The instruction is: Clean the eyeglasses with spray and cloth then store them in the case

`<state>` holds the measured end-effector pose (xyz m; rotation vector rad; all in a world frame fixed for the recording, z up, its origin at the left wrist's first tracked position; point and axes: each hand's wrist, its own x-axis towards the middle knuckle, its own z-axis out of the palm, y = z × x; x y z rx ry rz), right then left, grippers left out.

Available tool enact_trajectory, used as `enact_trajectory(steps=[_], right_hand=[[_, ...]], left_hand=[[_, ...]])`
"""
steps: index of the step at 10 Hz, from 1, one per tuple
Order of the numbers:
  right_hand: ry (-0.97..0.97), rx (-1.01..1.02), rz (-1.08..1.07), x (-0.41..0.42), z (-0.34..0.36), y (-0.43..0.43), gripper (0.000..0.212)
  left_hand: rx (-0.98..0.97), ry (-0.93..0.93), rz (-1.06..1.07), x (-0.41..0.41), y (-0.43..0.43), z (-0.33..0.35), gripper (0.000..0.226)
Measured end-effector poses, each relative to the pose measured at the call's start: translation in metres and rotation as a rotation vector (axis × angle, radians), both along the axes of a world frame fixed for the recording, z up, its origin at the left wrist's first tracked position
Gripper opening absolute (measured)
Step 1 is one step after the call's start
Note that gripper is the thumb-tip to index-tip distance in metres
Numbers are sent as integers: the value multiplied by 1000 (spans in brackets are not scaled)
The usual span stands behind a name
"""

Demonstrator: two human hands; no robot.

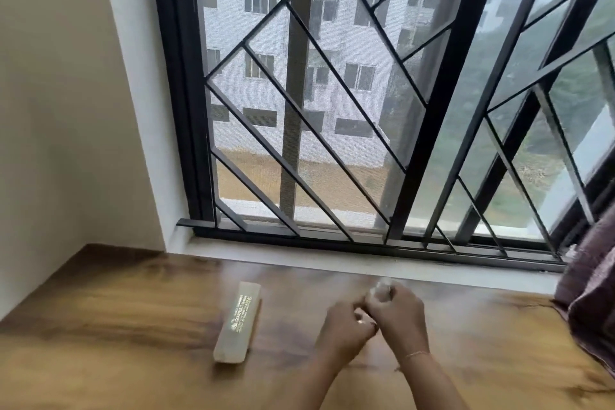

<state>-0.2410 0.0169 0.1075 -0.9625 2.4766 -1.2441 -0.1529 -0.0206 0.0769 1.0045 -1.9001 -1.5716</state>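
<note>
A closed beige eyeglass case point(238, 323) with gold print lies lengthwise on the wooden surface point(116, 326), left of my hands. My right hand point(396, 309) is curled round a small pale, translucent object point(382, 286) that sticks out above the fist; blur hides what it is. Pressed against the right hand, my left hand point(346, 326) has its fingers curled at the lower part of the same object. No eyeglasses or cloth can be made out.
A window with a dark metal grille point(332, 110) and a white sill point(366, 263) runs along the far edge of the surface. A purple cushion or fabric point(589, 293) lies at the right edge. A cream wall point(66, 110) closes the left side.
</note>
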Motion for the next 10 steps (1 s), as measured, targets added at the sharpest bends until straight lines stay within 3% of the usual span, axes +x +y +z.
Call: enact_trajectory(steps=[1,3,5,8,10], right_hand=[[-26,-17,206,30,0,-58,19],[-27,25,473,83,-14,-140,26],[2,109,560,102,-23,-178,17],[10,96,578,101,-28,-188,28],[-8,67,568,99,-34,-179,23]], left_hand=[[-30,-31,163,31,-39,3,62],[-66,-96,447,78,-89,1,57],[-15,-147,490,100,-124,-12,66],[-12,-74,579,98,-139,-15,57],[-59,-108,623,96,-129,-7,50]])
